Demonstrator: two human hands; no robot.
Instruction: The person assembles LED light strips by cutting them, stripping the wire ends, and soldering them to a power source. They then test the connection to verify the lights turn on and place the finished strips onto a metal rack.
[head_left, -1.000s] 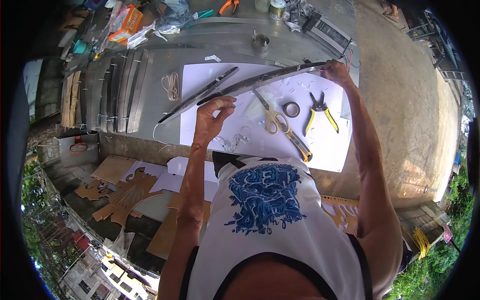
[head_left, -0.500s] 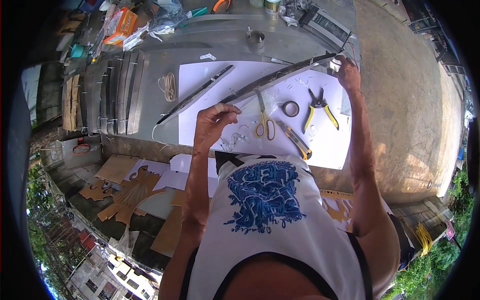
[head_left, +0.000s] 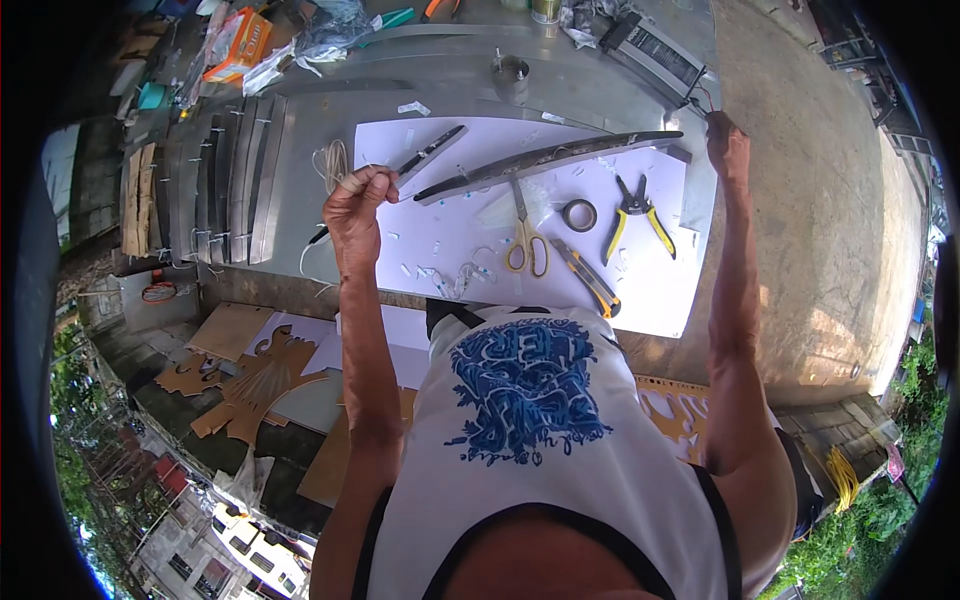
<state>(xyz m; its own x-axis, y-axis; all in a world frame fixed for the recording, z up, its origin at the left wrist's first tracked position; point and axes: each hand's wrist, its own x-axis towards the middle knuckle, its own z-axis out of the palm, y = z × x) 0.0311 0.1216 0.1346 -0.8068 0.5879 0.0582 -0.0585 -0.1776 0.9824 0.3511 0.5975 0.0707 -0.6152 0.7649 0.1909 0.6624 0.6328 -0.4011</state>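
A long, dark curved strip (head_left: 550,160) lies across the white sheet (head_left: 640,290) between my two hands. My left hand (head_left: 358,205) is off its left end, thumb pressed against the fingers in a pinch; whatever they hold is too small to make out. Beside that hand, a second dark strip (head_left: 432,148) is partly covered. My right hand (head_left: 728,148) is closed past the strip's right end, close to the thin leads (head_left: 708,98) of a grey power supply box (head_left: 655,55). Its fingertips are hidden.
On the sheet are scissors (head_left: 526,245), a black tape roll (head_left: 579,215), yellow-handled wire strippers (head_left: 637,215), a utility knife (head_left: 588,280) and small clear scraps. Left of it are a cord coil (head_left: 332,165) and several curved metal strips (head_left: 240,185). A metal cup (head_left: 513,75) stands behind.
My left hand has moved left, away from the long strip's end. My right hand has moved right, off the other end, which now lies on the sheet.
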